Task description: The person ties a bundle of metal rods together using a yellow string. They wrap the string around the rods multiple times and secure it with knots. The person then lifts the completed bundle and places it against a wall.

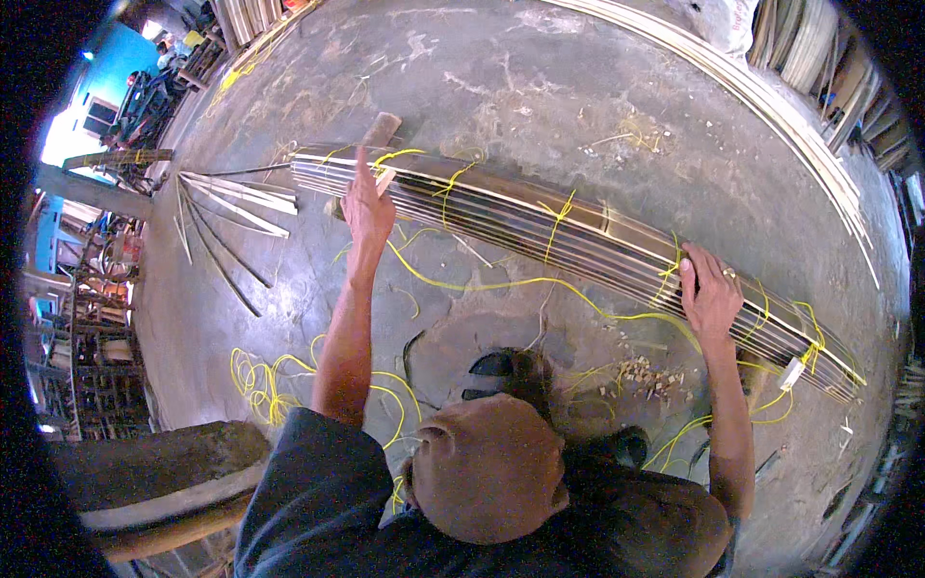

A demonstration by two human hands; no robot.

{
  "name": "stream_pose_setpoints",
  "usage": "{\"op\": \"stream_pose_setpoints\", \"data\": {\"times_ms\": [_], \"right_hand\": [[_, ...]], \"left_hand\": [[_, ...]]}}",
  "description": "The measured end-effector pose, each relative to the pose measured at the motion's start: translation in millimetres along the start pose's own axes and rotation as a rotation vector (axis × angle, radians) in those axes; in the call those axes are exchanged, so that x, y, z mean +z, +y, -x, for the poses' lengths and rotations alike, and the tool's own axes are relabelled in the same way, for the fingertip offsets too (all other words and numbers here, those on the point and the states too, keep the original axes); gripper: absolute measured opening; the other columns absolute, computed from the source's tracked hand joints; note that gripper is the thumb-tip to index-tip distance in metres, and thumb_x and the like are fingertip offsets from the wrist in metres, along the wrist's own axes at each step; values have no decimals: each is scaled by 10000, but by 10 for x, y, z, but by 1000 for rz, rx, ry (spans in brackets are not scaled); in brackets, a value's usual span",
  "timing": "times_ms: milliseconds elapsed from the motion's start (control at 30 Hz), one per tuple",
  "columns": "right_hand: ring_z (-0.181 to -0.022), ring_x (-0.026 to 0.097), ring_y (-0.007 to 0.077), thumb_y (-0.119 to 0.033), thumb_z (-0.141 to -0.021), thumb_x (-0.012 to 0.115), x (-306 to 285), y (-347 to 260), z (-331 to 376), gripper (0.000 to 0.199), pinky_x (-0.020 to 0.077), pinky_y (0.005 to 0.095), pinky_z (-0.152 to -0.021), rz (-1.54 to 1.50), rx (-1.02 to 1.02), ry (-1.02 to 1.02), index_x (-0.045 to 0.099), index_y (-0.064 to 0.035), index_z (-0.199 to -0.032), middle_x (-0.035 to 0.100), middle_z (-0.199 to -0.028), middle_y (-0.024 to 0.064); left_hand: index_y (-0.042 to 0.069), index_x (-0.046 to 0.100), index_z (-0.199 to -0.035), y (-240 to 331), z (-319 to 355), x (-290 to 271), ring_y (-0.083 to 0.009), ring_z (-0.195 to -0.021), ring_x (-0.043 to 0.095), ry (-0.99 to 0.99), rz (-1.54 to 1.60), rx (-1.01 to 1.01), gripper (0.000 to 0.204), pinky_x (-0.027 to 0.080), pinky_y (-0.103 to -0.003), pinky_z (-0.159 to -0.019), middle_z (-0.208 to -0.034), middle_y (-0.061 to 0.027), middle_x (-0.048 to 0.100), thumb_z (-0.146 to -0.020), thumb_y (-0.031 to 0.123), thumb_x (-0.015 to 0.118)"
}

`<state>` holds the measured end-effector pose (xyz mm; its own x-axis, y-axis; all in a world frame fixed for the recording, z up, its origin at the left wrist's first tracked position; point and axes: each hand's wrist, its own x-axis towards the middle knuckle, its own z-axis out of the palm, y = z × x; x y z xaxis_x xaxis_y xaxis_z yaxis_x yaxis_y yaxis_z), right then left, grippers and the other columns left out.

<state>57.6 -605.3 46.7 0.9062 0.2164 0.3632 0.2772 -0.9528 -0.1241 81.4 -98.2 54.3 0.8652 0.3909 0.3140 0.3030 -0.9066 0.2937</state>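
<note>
A long, narrow bundle of thin wooden slats [501, 223] lies slantwise across the floor in front of me, bound at intervals with yellow cord [557, 214]. My left hand [368, 207] is at its left end, with the index finger stretched out and the other fingers curled by a small pale wood piece [385, 181]. My right hand [711, 291] grips the near edge of the bundle toward its right end, fingers lying over the slats. Another small pale wood piece [792, 374] is tied in the cord at the right tip. The undersides of both hands are hidden.
A wood block [382, 129] juts out beyond the bundle's left end. Loose strips [241, 193] fan out on the left. Yellow cord coils [262, 378] lie near my left arm, and wood chips [647, 378] by my right. Long pale strips [771, 96] line the far right.
</note>
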Motion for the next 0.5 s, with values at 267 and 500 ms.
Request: {"op": "stream_pose_setpoints", "data": {"times_ms": [267, 500], "right_hand": [[-911, 664, 283, -321, -930, 510, 49, 12, -1, 277, 508, 420, -827, 17, 3, 31, 631, -183, -1138, 668, -1101, 63], [-949, 645, 278, -281, -928, 506, 48, 19, -10, 266, 501, 402, -833, 39, -55, 59, 629, -154, -1127, 665, -1091, 74]], "left_hand": [[31, 234, -1439, 73, 1023, 600, -289, -1036, 509, 272, 321, -158, 786, 412, -435, -884, -1111, -152, 511, -819, 222, 678], [-6, 512, -1099, 117, 1149, 688, -234, -716, 565, -87, 1347, -743, 367, 475, -371, -685, -809, -69, 586, -963, 335, 520]]}}
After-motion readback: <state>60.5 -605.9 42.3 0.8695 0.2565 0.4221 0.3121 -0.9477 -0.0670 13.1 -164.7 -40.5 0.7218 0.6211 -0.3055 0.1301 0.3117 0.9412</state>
